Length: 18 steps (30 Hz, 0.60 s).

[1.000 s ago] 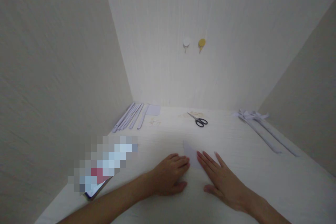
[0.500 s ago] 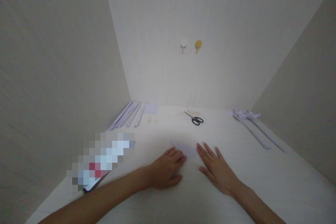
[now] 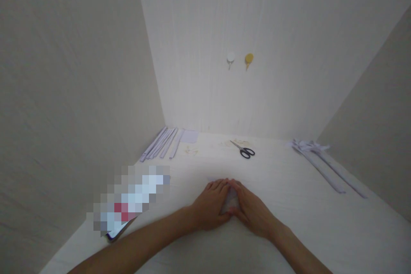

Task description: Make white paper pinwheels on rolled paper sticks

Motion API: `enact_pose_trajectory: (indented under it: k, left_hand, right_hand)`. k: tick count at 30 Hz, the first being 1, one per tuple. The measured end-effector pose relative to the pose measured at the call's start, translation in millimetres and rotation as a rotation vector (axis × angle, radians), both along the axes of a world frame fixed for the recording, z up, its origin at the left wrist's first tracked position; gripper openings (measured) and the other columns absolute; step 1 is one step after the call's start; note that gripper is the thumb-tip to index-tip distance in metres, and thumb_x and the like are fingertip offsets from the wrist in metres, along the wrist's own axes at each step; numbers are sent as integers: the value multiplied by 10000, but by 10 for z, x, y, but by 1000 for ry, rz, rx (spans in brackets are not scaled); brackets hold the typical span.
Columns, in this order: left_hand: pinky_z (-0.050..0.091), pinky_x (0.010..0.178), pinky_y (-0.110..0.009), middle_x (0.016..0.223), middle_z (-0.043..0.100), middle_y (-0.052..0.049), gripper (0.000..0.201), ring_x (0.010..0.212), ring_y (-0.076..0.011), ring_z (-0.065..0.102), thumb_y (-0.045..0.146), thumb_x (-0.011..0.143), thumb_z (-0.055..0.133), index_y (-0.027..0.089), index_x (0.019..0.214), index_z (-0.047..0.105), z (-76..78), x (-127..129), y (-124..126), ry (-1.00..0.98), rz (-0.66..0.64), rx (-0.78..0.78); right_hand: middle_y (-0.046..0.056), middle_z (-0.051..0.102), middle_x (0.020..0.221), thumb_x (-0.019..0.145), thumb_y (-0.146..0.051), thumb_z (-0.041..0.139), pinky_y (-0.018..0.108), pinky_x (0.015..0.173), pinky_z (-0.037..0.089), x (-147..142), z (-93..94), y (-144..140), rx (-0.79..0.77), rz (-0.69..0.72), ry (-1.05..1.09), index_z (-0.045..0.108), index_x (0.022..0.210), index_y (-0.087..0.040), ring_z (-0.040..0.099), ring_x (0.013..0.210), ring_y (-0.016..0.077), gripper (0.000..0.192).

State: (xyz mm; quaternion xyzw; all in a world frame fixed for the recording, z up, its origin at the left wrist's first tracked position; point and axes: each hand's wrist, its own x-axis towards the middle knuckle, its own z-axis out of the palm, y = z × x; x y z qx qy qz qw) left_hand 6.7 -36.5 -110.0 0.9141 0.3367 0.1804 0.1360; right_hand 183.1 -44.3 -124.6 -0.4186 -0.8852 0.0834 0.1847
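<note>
A small pale lilac sheet of paper [image 3: 231, 200] lies flat on the white table [image 3: 289, 231], mostly covered by both hands. My left hand [image 3: 212, 207] presses on its left part, fingers together and pointing away from me. My right hand [image 3: 250, 209] presses on its right part, and its fingertips meet those of the left hand. Only a sliver of paper shows between the two hands.
Black-handled scissors [image 3: 243, 150] lie at the back middle. Folded lilac paper strips [image 3: 163, 142] sit at the back left, more strips [image 3: 324, 162] at the back right. A blurred-out object [image 3: 128, 201] lies left of my forearm. Two wall hooks [image 3: 239, 59] hang above.
Both hands have slid together over the paper until their fingertips touch. The paper, partly visible between them before, is now almost fully covered.
</note>
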Motion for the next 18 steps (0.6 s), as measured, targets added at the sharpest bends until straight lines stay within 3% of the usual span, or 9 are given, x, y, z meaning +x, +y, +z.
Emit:
enact_pose_trajectory:
  k: [6, 11, 18]
  left_hand:
    - [232, 960, -411, 1238, 369, -129, 509, 1163, -241, 294, 291, 727, 427, 133, 1190, 287, 46, 21, -26, 19, -48, 26]
    - [249, 950, -415, 1265, 340, -147, 545, 1171, -244, 285, 317, 755, 391, 113, 1234, 229, 28, 22, -10, 52, -48, 57]
    - [272, 943, -376, 1227, 395, -152, 514, 1133, -231, 342, 371, 756, 399, 91, 1183, 332, 67, -136, 64, 133, -30, 73]
  right_hand:
    - [134, 367, 1256, 791, -404, 391, 359, 965, 302, -37, 44, -18, 4, -6, 25, 250, 1234, -118, 326, 1166, 196, 546]
    - [181, 369, 1253, 792, -387, 390, 399, 953, 313, -47, 30, -27, -3, -60, -34, 220, 1246, -57, 323, 1170, 228, 586]
    - [157, 443, 1203, 796, -366, 388, 374, 919, 366, -57, 30, -30, 13, -152, -22, 300, 1219, -88, 428, 1095, 216, 515]
